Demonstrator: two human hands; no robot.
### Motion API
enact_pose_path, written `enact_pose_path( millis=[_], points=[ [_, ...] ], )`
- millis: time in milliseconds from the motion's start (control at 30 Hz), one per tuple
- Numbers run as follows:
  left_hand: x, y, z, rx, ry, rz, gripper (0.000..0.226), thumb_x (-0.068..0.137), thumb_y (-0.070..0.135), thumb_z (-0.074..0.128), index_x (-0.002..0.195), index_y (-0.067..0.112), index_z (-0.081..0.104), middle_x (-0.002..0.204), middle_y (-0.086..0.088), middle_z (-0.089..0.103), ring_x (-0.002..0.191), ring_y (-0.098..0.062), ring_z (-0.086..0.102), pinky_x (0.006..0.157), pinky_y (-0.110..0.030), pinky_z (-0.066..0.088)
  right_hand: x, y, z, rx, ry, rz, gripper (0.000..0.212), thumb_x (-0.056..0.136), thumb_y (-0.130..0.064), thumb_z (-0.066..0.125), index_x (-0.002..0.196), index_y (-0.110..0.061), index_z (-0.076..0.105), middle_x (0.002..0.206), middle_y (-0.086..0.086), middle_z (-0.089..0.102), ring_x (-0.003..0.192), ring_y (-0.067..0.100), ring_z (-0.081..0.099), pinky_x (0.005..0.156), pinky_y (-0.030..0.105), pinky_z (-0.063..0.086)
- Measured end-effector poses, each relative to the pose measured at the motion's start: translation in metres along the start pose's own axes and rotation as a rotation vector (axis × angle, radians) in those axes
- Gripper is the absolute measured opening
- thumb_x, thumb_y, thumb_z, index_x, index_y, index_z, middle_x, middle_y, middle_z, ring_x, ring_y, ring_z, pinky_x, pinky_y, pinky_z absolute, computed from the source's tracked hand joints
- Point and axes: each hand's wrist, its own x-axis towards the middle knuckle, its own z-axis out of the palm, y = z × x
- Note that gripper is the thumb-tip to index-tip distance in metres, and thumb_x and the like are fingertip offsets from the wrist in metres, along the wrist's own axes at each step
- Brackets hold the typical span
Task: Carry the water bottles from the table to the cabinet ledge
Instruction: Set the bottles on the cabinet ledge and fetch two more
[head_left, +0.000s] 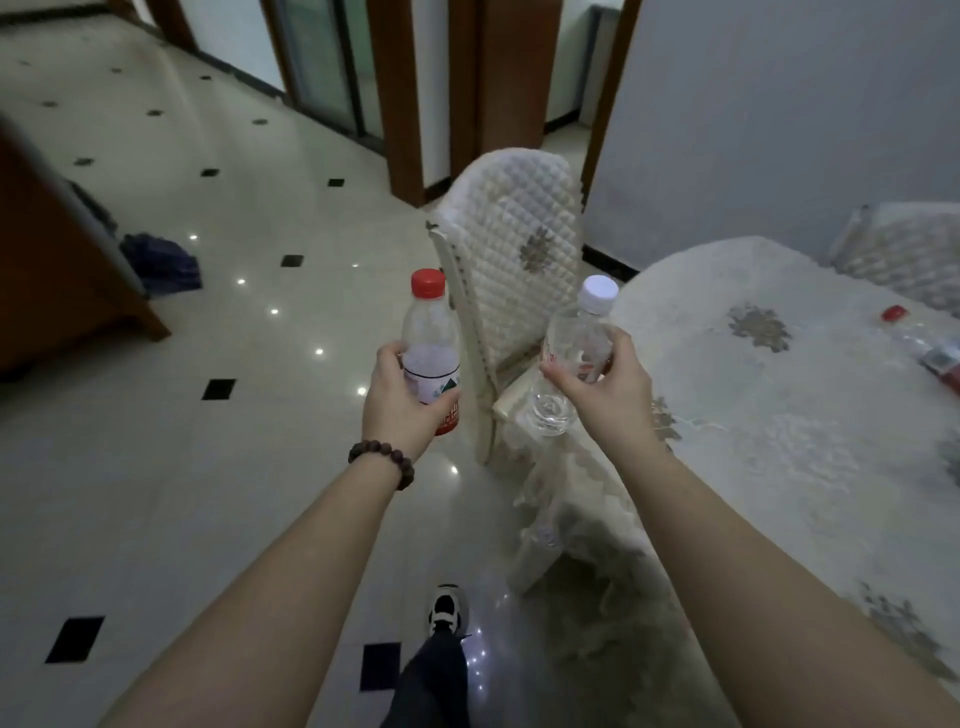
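The red-capped bottle (430, 343) is upright in the left hand (397, 400), whose grip wraps round the labelled lower half. The white-capped bottle (576, 353) is tilted in the right hand (605, 387), pinched near the middle with its base hanging free. Both are in the air beside the table (779, 415), over the floor (208, 338).

The tilted bottle looks likelier to slip, since its grip is only a pinch and clear plastic is smooth. The chair (511, 270) stands just ahead, and a swing could knock a bottle against its back.

Both caps are on. Both bottles look nearly empty, though the blur leaves that uncertain. Another bottle (930, 343) lies on the table, contents unclear.
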Motion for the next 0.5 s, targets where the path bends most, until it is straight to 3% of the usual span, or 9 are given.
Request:
enact_pose_path(
  millis=[67,167,300,500],
  points=[
    [-0.011,-0.018,-0.04,0.005,0.093,-0.046,0.073,0.067,0.029,0.082,0.125,0.021,0.039,0.119,0.001,0.055,0.103,-0.015,0.057,0.084,-0.026,0.046,-0.011,-0.014,0.036,0.0,-0.101,-0.031,0.066,0.067,-0.041,0.081,0.124,-0.028,0.049,0.099,-0.008,0.065,0.088,0.008,0.061,0.076,0.026,0.05],
    [-0.029,-0.046,-0.1,0.018,0.227,-0.12,0.075,0.067,0.031,0.082,0.127,0.024,0.037,0.122,0.001,0.055,0.105,-0.015,0.057,0.088,-0.029,0.049,-0.032,-0.037,0.094,0.016,-0.233,-0.088,0.065,0.066,-0.041,0.083,0.12,-0.026,0.051,0.091,-0.012,0.062,0.082,0.001,0.06,0.079,0.027,0.051],
    [-0.056,-0.081,-0.18,0.04,0.418,-0.214,0.074,0.067,0.031,0.082,0.126,0.025,0.037,0.126,0.0,0.055,0.108,-0.017,0.058,0.091,-0.032,0.049,-0.065,-0.071,0.171,0.053,-0.439,-0.166,0.06,0.068,-0.034,0.083,0.118,-0.022,0.052,0.092,-0.014,0.06,0.073,-0.009,0.059,0.061,0.006,0.042],
    [-0.104,-0.124,-0.29,0.086,0.675,-0.34,0.076,0.068,0.027,0.082,0.129,0.019,0.038,0.128,-0.002,0.053,0.113,-0.02,0.055,0.093,-0.031,0.047,-0.128,-0.124,0.28,0.092,-0.715,-0.273,0.059,0.068,-0.036,0.083,0.117,-0.027,0.051,0.095,-0.014,0.061,0.078,-0.008,0.06,0.063,0.009,0.042]
  ],
)
